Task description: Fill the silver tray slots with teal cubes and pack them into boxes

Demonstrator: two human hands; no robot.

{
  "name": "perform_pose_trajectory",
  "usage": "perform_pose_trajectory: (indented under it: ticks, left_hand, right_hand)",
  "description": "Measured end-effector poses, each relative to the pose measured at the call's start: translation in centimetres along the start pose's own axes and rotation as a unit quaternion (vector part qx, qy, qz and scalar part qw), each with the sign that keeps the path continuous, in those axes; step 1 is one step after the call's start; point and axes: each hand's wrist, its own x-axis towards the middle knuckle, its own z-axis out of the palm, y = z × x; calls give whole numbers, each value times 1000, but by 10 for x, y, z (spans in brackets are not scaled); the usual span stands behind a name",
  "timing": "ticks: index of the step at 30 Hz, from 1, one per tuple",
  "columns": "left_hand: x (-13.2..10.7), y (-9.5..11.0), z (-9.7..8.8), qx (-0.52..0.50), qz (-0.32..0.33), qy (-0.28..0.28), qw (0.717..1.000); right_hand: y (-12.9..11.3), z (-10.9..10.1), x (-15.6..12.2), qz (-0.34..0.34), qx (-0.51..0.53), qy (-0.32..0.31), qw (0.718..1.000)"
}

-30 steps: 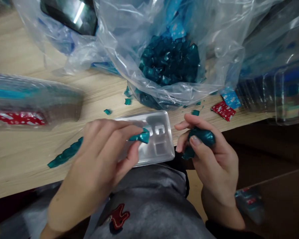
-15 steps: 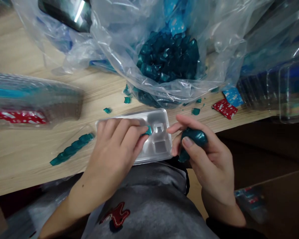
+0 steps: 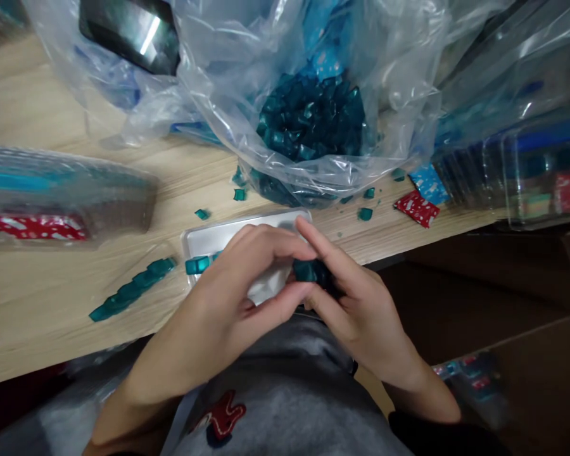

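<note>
A clear plastic compartment tray (image 3: 209, 237) lies at the near edge of the wooden table, with teal wrapped pieces (image 3: 197, 264) showing in it on the left. My left hand (image 3: 232, 285) and my right hand (image 3: 351, 297) meet over the tray's right end. The fingertips of both pinch a teal foil-wrapped piece (image 3: 306, 271) between them. My right hand also keeps a dark teal bunch of pieces tucked in its palm, mostly hidden. Both hands cover most of the tray.
A big clear plastic bag (image 3: 313, 120) full of teal pieces stands just behind the tray. A row of teal pieces (image 3: 130, 290) and loose ones lie on the table. Stacked clear trays (image 3: 61, 190) sit left, more (image 3: 517, 164) right, with red and blue wrappers (image 3: 415, 208).
My left hand set a teal piece into the tray, then drew right. My right hand moved left to meet it, and both now pinch one piece over the tray's right end.
</note>
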Motion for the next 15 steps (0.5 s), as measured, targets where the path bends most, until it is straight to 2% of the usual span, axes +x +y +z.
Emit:
perform_pose_trajectory:
  ticks: [2, 4, 7, 9, 12, 15]
  left_hand:
    - [-1, -5, -2, -48, -11, 14, 999]
    - [-1, -10, -2, -54, -15, 34, 998]
    - [4, -18, 3, 16, -16, 83, 996]
    - [9, -23, 9, 55, 7, 102, 993]
    - [13, -26, 14, 88, 33, 70, 993]
    - [10, -24, 11, 107, 26, 39, 993]
  right_hand:
    - [-1, -1, 0, 2, 14, 19, 1000]
    - [0, -3, 0, 14, 26, 51, 998]
    - [4, -7, -2, 31, 26, 100, 994]
    - [7, -11, -4, 35, 21, 119, 992]
    - [11, -14, -4, 25, -1, 130, 991]
    - [15, -13, -2, -30, -74, 118, 990]
